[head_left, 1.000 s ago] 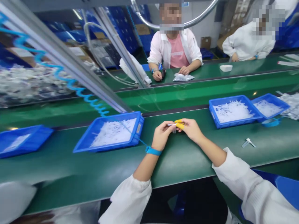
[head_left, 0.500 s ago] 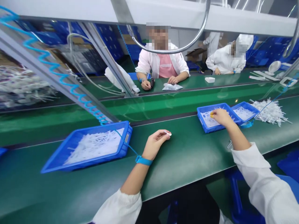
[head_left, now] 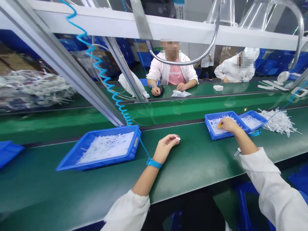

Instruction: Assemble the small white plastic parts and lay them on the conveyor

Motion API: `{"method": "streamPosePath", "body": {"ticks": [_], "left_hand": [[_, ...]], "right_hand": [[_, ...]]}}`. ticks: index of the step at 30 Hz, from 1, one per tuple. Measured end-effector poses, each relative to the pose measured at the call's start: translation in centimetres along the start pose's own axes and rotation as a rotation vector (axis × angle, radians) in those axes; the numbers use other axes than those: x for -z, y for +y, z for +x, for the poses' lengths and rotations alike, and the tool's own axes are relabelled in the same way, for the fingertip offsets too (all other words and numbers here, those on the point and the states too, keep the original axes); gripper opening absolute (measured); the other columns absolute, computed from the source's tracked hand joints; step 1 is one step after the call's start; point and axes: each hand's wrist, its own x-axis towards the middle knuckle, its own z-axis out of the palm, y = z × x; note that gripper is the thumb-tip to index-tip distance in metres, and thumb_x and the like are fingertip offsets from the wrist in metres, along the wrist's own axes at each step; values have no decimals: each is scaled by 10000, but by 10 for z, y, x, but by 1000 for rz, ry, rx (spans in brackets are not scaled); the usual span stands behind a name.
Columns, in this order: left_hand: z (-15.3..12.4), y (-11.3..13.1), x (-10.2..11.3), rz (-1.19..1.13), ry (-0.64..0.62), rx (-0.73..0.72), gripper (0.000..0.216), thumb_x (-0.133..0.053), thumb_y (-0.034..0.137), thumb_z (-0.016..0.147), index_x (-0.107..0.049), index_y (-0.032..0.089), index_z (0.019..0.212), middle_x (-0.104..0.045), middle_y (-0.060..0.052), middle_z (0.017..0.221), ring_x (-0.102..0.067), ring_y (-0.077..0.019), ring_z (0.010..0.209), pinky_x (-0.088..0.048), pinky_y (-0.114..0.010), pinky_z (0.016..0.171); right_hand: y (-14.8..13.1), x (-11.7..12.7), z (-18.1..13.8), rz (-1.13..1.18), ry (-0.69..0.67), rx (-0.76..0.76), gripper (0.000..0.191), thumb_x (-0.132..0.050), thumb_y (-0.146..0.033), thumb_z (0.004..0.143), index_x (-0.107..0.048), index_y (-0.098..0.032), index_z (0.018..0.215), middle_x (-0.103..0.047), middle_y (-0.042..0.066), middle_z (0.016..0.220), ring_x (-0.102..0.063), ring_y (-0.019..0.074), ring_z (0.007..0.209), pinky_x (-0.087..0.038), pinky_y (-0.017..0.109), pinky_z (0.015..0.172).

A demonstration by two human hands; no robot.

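Observation:
My left hand (head_left: 166,147) hovers over the green table (head_left: 192,160), fingers pinched on a small white plastic part (head_left: 177,138). A blue strap (head_left: 154,163) with a coiled blue cord (head_left: 106,80) circles that wrist. My right hand (head_left: 228,124), with yellow finger cots, reaches into a blue tray (head_left: 211,132) of small white parts on the right; its fingers curl down among the parts, and I cannot make out what they hold.
A larger blue tray (head_left: 96,163) of white parts sits left of my left hand. A second small blue tray (head_left: 252,120) and a loose pile of white parts (head_left: 279,120) lie further right. Two people in white coats work across the belt. A slanted metal post (head_left: 72,73) stands at left.
My hands were together at the centre on one small part. The right hand has gone out to the right-hand tray, while the left keeps the part. The view has tilted upward.

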Motion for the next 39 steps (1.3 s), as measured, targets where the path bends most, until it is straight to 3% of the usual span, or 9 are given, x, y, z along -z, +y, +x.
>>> {"method": "streamPosePath", "body": {"ticks": [4, 7, 11, 14, 17, 20, 27, 32, 39], "left_hand": [[3, -4, -5, -102, 18, 41, 380, -947, 407, 716, -790, 155, 954, -771, -84, 1016, -713, -189, 908, -610, -322, 893], [5, -6, -7, -203, 57, 75, 403, -969, 397, 683, -790, 145, 942, -773, -88, 1021, -720, -181, 895, -618, -316, 883], [5, -5, -7, -282, 84, 98, 436, -990, 380, 667, -794, 130, 966, -777, -93, 986, -742, -191, 873, -636, -369, 907], [3, -5, -6, -292, 85, 108, 451, -992, 386, 675, -794, 132, 990, -780, -89, 944, -762, -217, 891, -640, -421, 946], [1, -7, -5, -288, 79, 114, 427, -990, 374, 682, -794, 137, 978, -783, -85, 953, -769, -223, 912, -637, -433, 970], [-1, -10, -5, -287, 66, 123, 409, -990, 356, 683, -801, 144, 978, -787, -83, 982, -767, -222, 937, -633, -424, 984], [-3, -14, -6, -254, 30, 144, 372, -978, 350, 707, -814, 159, 981, -792, -71, 971, -765, -216, 922, -628, -424, 994], [-6, -11, -6, -287, 12, 151, 364, -971, 363, 727, -804, 161, 980, -790, -66, 916, -769, -222, 874, -625, -451, 983], [-9, -7, -8, -338, -7, 162, 344, -975, 354, 723, -803, 165, 953, -782, -58, 892, -760, -215, 867, -622, -435, 957]], "right_hand": [[9, 0, -2, 37, 72, -6, 136, -679, -128, 857, -809, -131, 899, -807, 130, 978, -727, 231, 941, -490, 257, 827], [9, 5, -8, 103, 189, -8, 183, -621, -168, 910, -772, -145, 1011, -796, 141, 1077, -729, 248, 1013, -508, 297, 866], [-30, -3, -24, 700, 325, 174, 261, -682, -332, 902, -715, -172, 1105, -786, 109, 948, -739, 243, 874, -509, 288, 658], [-90, -32, -38, 1067, 138, 355, 368, -788, -441, 825, -743, -188, 1089, -772, 80, 888, -708, 209, 750, -463, 266, 555], [-144, -70, -46, 1188, -43, 434, 305, -795, -421, 789, -771, -189, 985, -755, 51, 848, -656, 172, 691, -481, 278, 582], [-168, -101, -48, 1243, -119, 445, 238, -770, -381, 776, -770, -189, 917, -735, 26, 815, -628, 152, 678, -496, 285, 625], [-164, -119, -49, 1347, -215, 363, 274, -802, -403, 795, -768, -178, 948, -688, 6, 705, -579, 133, 578, -464, 261, 537], [-168, -118, -53, 1424, -232, 364, 356, -874, -484, 774, -774, -187, 943, -753, 48, 831, -698, 180, 716, -603, 332, 700], [-166, -114, -57, 1409, -260, 377, 375, -891, -504, 785, -778, -190, 955, -769, 49, 852, -733, 189, 744, -635, 367, 783]]}}
